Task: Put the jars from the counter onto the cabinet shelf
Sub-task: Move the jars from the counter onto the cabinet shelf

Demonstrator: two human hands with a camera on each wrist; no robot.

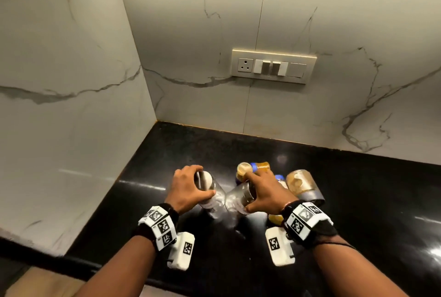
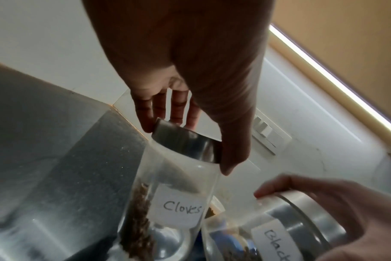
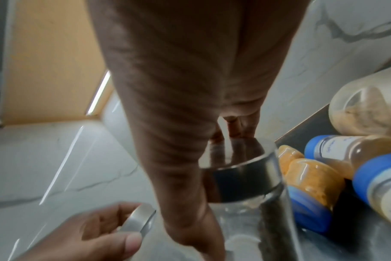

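My left hand (image 1: 188, 186) grips the steel lid of a clear glass jar (image 1: 210, 201) labelled "Cloves" (image 2: 179, 210), fingers and thumb curled round the lid (image 2: 185, 144). My right hand (image 1: 265, 191) grips the steel lid (image 3: 241, 176) of a second glass jar (image 1: 236, 201), whose label begins "Black" (image 2: 277, 245). Both jars tilt toward each other over the black counter (image 1: 167, 165). The cabinet shelf is not in view.
Behind my right hand lie several more jars: blue-capped ones with yellow powder (image 1: 261, 166) and a larger one with tan powder (image 1: 301, 183). Marble walls meet in a corner on the left, with a switch panel (image 1: 273, 66) on the back wall. A light strip (image 2: 333, 79) runs under the cabinet.
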